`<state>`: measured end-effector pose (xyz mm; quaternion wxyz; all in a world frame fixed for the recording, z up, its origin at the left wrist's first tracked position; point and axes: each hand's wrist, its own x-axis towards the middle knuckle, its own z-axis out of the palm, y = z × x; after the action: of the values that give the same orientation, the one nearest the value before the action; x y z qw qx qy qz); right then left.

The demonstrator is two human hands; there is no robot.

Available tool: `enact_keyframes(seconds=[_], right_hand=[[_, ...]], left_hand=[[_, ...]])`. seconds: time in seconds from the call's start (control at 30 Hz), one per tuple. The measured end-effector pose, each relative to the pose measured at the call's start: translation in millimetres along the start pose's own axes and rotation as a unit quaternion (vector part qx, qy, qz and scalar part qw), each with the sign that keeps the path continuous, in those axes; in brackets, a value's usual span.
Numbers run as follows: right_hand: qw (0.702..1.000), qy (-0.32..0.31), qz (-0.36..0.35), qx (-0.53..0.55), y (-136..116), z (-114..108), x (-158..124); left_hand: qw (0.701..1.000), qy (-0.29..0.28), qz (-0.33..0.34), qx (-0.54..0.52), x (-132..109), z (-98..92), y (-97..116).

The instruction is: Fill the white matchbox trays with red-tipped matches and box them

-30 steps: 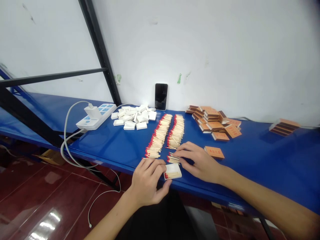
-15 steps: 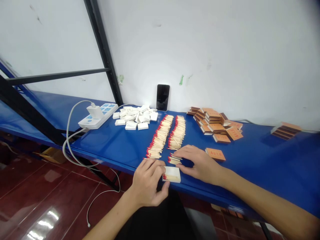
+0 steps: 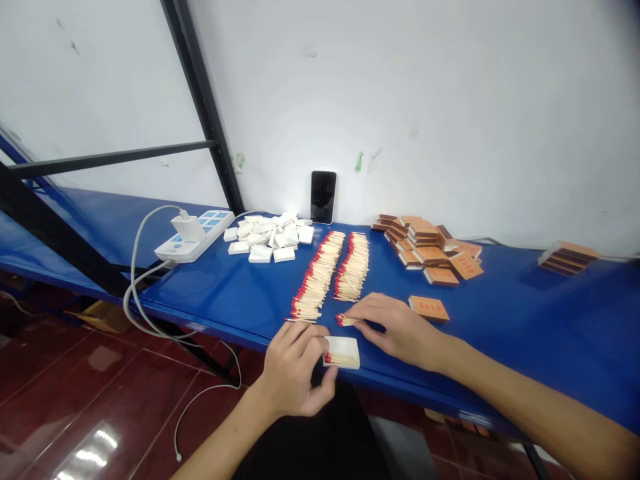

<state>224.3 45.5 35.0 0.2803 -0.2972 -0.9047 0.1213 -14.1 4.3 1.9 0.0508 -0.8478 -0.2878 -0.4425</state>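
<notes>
Right hand [image 3: 395,327] in a narrow pinch, thumb and fingertips closed on the plain end of a small match bunch [image 3: 345,321], with red heads to the left of the grip. Can't tell if lifted or touching the table [image 3: 240,293]. Open white tray [image 3: 343,345] just on the near side of that pinch, held by its left end in the left hand [image 3: 299,363], with a few loose matches [image 3: 343,359] along its near wall.

Looks like gathering, so squeeze lightly and evenly, tap the ends square, keep heads all one way. Mind the right-hand match row [image 3: 353,267] just beyond the pinch, easy to scatter. Go soft on the tray, too, so as not to bow its walls.
</notes>
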Motion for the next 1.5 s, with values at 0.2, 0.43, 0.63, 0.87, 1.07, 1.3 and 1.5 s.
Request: enact_keyframes(seconds=[0.2, 0.43, 0.63, 0.87, 1.07, 1.3, 1.5], right_hand=[[1.000, 0.000, -0.002, -0.015, -0.4, -0.6, -0.6], [1.000, 0.003, -0.016, -0.024, -0.8, -2.5, -1.5], [1.000, 0.007, -0.018, -0.023, -0.5, -1.7, -0.5], [1.000, 0.003, 0.014, -0.019, -1.1, -0.3, 0.1], [1.000, 0.005, 0.013, -0.016, -4.0, -3.2, 1.9], [1.000, -0.001, 0.015, -0.012, -3.9, -2.3, 1.5], [1.000, 0.009, 0.022, 0.005, -4.7, -2.0, 1.8]], left_hand=[[1.000, -0.001, -0.004, 0.005, -0.9, 0.3, 0.2], [1.000, -0.005, -0.009, 0.007, -0.2, 0.0, 0.4], [1.000, -0.014, -0.011, 0.011, -0.7, 1.0, -0.4], [1.000, -0.014, -0.011, 0.012, 0.7, 1.2, 0.9], [1.000, -0.019, -0.015, 0.010, -0.9, 0.9, -0.3], [1.000, -0.017, -0.016, 0.011, -2.0, 1.7, -0.1], [1.000, -0.016, -0.015, 0.012, -0.6, 1.1, 0.3]])
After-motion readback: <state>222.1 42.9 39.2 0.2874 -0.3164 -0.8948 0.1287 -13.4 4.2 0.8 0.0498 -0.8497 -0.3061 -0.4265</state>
